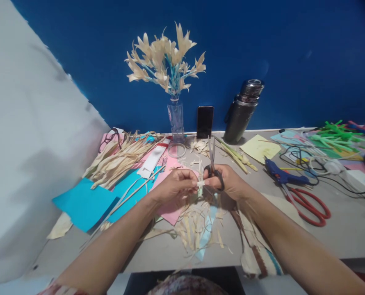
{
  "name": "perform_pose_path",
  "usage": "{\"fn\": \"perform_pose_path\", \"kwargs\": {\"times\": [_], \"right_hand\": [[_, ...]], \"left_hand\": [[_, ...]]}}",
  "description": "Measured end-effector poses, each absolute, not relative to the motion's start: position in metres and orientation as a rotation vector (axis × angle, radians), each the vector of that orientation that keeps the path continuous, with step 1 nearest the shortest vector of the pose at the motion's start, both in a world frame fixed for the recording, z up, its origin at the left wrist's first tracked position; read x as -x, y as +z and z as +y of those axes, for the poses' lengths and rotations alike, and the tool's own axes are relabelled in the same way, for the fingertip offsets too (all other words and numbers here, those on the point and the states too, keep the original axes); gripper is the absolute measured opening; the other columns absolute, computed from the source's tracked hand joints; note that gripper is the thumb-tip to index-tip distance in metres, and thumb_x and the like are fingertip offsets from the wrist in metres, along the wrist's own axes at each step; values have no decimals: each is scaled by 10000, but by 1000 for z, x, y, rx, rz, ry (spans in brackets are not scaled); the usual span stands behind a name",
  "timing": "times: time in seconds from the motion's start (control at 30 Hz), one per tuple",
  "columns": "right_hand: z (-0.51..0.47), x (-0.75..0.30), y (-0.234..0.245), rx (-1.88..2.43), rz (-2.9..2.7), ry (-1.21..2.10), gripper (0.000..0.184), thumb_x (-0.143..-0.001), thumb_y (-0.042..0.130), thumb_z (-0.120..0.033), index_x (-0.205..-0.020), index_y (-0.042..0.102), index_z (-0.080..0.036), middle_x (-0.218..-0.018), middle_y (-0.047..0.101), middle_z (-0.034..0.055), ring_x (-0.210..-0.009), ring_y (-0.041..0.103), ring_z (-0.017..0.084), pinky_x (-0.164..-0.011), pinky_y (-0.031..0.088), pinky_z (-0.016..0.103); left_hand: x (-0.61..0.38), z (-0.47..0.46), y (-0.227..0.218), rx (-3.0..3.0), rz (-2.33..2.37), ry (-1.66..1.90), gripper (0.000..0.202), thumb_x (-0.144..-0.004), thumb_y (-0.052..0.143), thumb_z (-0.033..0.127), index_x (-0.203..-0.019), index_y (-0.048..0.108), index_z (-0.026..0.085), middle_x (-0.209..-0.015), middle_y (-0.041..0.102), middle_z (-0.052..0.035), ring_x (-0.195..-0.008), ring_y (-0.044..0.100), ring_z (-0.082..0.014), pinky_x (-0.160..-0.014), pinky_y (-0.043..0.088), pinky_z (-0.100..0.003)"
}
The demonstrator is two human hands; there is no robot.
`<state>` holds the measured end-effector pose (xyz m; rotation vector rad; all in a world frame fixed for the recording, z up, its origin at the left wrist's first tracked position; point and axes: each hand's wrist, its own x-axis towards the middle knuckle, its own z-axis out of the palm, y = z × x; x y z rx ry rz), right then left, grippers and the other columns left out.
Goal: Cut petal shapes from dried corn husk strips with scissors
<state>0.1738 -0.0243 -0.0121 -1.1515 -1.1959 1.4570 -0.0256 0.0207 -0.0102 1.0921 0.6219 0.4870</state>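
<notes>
Between the fingertips of both hands is a small pale piece of husk (pixel 201 184), above the middle of the table. My left hand (pixel 181 184) pinches its left end. My right hand (pixel 227 180) grips the black-handled scissors (pixel 212 157), blades pointing up and away, while its fingertips also touch the piece's right end. Below the hands lie cut husk strips (pixel 190 231) and a light blue paper strip (pixel 207 233). Dried corn husks (pixel 121 159) are heaped to the left, over blue and pink paper.
A clear vase (pixel 175 116) of husk flowers (pixel 162 57), a phone (pixel 205 122) and a tilted flask (pixel 244 110) stand by the blue wall. At right lie a blue glue gun (pixel 282 172), red-handled scissors (pixel 311 207), cables and green stems (pixel 336 137). A cloth (pixel 256 246) lies beneath my right forearm.
</notes>
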Motion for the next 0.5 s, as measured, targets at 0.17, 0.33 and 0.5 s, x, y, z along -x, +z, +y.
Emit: {"fn": "perform_pose_path", "kwargs": {"times": [0.17,0.33,0.5], "right_hand": [[-25,-172,-11,1162,-1163,1435,269,-600,765,-271,-787,620,-143,-605,542,-42,-513,435,84,-489,327,214],[-26,-169,-8,1158,-1082,1325,272,-619,757,-288,-802,608,-154,-588,514,-44,-508,410,89,-482,317,222],[-27,-155,-12,1247,-999,1063,265,-636,748,-317,-798,589,-180,-618,535,-30,-543,458,117,-522,376,243]], "left_hand": [[28,22,-11,-1066,653,499,182,-727,748,263,-733,626,127,-641,660,-46,-543,571,-99,-513,387,-195],[25,21,-11,-918,621,556,174,-694,769,220,-779,648,129,-716,668,-52,-598,602,-110,-576,443,-222],[11,12,-17,-763,669,737,210,-663,798,195,-816,669,129,-786,663,-45,-633,602,-94,-571,445,-200]]}}
